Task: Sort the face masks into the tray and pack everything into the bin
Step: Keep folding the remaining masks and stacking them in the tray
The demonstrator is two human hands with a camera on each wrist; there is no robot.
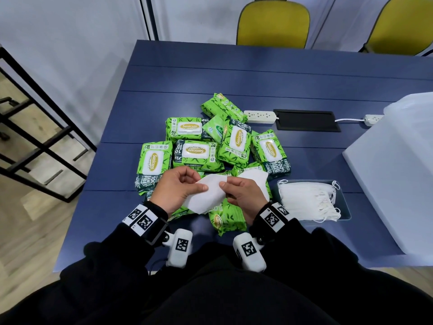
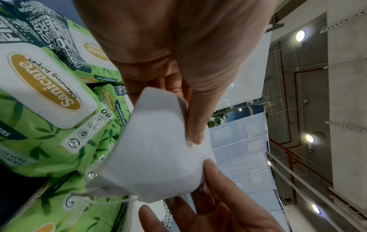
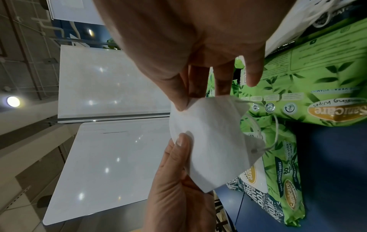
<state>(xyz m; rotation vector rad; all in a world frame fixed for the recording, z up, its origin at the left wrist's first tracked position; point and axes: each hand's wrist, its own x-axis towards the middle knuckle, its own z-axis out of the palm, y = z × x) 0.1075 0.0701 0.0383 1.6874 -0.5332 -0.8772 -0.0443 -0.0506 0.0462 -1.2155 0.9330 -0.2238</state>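
Face mask (image 1: 206, 195): white, folded flat, held in the air above the near edge of the heap of green Sanicare wipe packs (image 1: 196, 152) on the blue table (image 1: 304, 76). We have it in both hands. Our left hand (image 1: 179, 191) pinches its left end between thumb and curled fingers; our right hand (image 1: 243, 195) pinches the right part the same way, thumb on top. In the left wrist view the thumb (image 2: 195, 125) presses the mask's upper edge; in the right wrist view an ear loop (image 3: 258, 125) hangs free off the far corner.

A second white mask (image 1: 255, 178) lies behind our right hand on the packs. The clear tray (image 1: 344, 207) sits on the table just right of the heap and already holds a fanned stack of masks (image 1: 309, 198), loops trailing toward its right side. The translucent bin (image 1: 396, 174) stands further right.

Risks, as we judge them:
- The dangling loop could snag on a wipe pack corner or on our own fingers during transfer to the tray, pulling the mask out of a light pinch.
- Dropped onto the fanned stack, the mask could slide off and over the tray's low rim.
- The mask is light and limp; released from one hand it may unfold and land crooked.
- The tray's trailing loops could tangle with the new one.
- Lifting the loaded tray into the bin later may spill the loose stack.
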